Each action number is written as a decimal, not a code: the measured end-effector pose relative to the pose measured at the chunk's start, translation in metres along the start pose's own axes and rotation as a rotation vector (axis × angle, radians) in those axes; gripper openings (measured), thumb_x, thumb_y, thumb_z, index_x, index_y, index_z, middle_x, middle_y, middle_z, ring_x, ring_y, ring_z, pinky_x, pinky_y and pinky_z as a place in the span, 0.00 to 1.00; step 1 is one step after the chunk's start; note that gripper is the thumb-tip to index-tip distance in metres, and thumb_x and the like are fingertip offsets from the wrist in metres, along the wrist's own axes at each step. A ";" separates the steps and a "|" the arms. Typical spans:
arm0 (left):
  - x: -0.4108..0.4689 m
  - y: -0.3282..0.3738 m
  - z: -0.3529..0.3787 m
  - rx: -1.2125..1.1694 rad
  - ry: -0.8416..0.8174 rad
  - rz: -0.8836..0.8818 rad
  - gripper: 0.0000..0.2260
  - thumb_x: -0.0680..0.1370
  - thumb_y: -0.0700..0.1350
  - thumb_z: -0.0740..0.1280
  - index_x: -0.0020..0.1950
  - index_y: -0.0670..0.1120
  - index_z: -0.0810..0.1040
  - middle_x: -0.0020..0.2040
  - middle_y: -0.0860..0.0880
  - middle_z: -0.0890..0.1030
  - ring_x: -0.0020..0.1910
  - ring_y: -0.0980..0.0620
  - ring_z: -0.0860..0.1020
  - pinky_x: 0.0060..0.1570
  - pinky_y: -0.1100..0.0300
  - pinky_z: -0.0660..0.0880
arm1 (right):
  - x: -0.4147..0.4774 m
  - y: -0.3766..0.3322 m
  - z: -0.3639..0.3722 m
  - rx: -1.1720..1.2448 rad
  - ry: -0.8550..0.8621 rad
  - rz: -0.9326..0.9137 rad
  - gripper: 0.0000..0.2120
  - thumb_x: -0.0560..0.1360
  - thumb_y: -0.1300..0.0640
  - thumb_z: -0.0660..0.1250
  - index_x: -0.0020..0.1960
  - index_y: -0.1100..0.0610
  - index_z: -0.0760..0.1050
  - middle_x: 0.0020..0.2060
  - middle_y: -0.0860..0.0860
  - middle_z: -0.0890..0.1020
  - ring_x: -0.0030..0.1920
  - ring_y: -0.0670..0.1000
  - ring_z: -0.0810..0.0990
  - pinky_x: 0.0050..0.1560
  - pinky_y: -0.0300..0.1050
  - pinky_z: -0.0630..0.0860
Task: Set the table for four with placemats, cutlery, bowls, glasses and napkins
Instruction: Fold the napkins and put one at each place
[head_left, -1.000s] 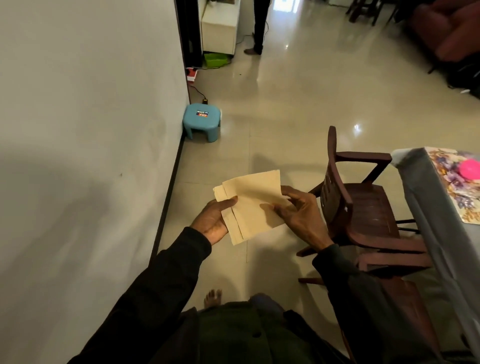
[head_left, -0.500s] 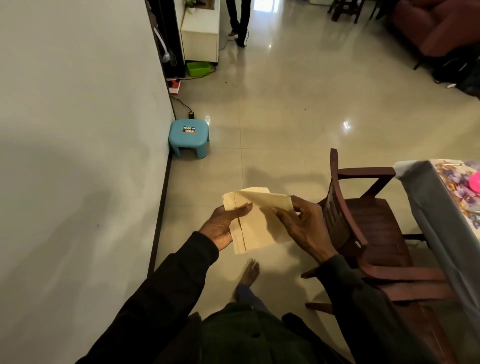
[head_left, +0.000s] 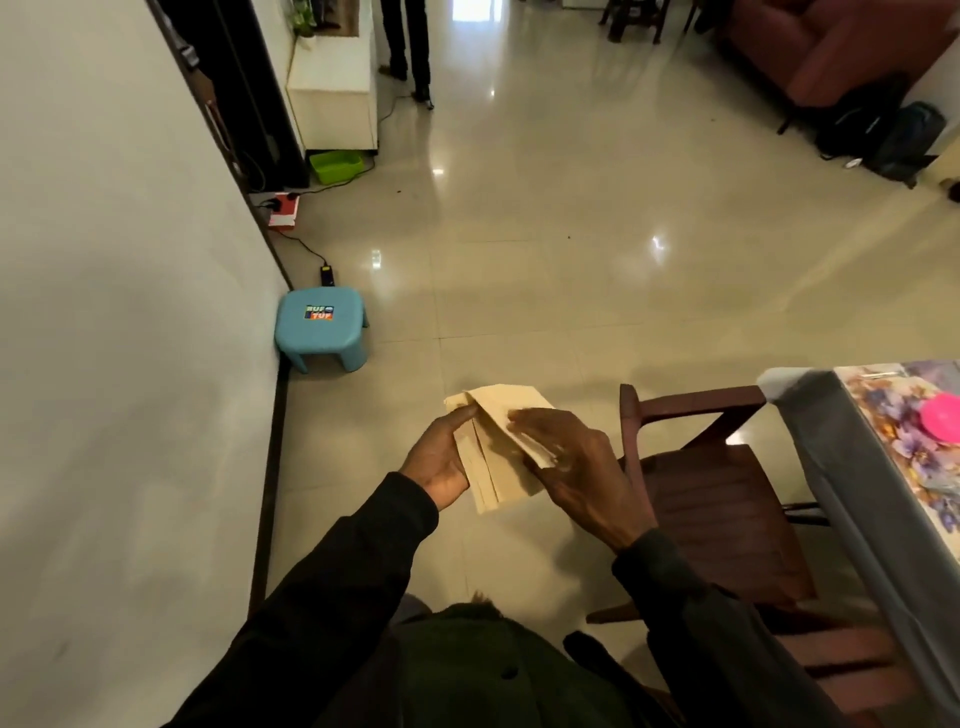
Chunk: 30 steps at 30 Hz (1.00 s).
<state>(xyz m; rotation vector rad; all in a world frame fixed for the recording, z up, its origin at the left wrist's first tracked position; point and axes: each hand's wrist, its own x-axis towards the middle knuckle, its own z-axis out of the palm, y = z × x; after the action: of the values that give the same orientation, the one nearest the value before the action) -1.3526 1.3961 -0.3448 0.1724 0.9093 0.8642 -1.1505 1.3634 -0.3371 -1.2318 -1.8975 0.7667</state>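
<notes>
A small stack of beige paper napkins (head_left: 493, 457) is held in front of my chest, above the floor. My left hand (head_left: 439, 457) grips the stack's left edge, thumb on top. My right hand (head_left: 569, 462) lies over the right side and pinches the folded top napkin. At the right edge stands the table (head_left: 826, 447) with a grey cloth, a floral placemat (head_left: 904, 431) and a pink bowl (head_left: 943, 415), only partly in view.
A dark wooden armchair (head_left: 717, 499) stands between me and the table. A blue plastic stool (head_left: 322, 330) sits by the left wall. Farther off are a white cabinet (head_left: 335, 93), a green tray (head_left: 336, 165), a person's legs (head_left: 408, 47) and a red sofa (head_left: 831, 47).
The view has tilted up, showing more of the room. My right hand has folded the top napkin over and slid onto it; my left hand keeps its hold.
</notes>
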 end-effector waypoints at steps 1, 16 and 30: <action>0.009 0.007 0.004 -0.019 -0.012 0.001 0.16 0.82 0.48 0.65 0.67 0.42 0.79 0.62 0.38 0.81 0.58 0.42 0.81 0.67 0.43 0.73 | 0.006 0.002 -0.003 -0.024 -0.016 -0.024 0.25 0.78 0.41 0.67 0.68 0.56 0.78 0.67 0.51 0.79 0.70 0.48 0.75 0.68 0.54 0.76; 0.221 0.141 0.094 0.191 -0.133 -0.185 0.18 0.81 0.43 0.68 0.69 0.39 0.76 0.61 0.38 0.83 0.59 0.41 0.83 0.59 0.43 0.78 | 0.181 0.112 -0.064 -0.097 0.297 0.367 0.12 0.81 0.51 0.69 0.62 0.54 0.80 0.60 0.46 0.82 0.57 0.44 0.81 0.55 0.50 0.82; 0.369 0.202 0.192 0.426 -0.308 -0.376 0.20 0.78 0.40 0.72 0.69 0.39 0.76 0.63 0.39 0.83 0.63 0.40 0.81 0.62 0.42 0.77 | 0.281 0.181 -0.114 0.235 0.565 0.770 0.07 0.76 0.56 0.74 0.54 0.54 0.83 0.50 0.48 0.85 0.50 0.50 0.84 0.52 0.47 0.83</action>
<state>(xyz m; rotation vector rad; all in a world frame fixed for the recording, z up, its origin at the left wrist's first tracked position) -1.2110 1.8358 -0.3579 0.4741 0.7905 0.2764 -1.0430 1.7003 -0.3457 -1.8038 -0.8348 0.8636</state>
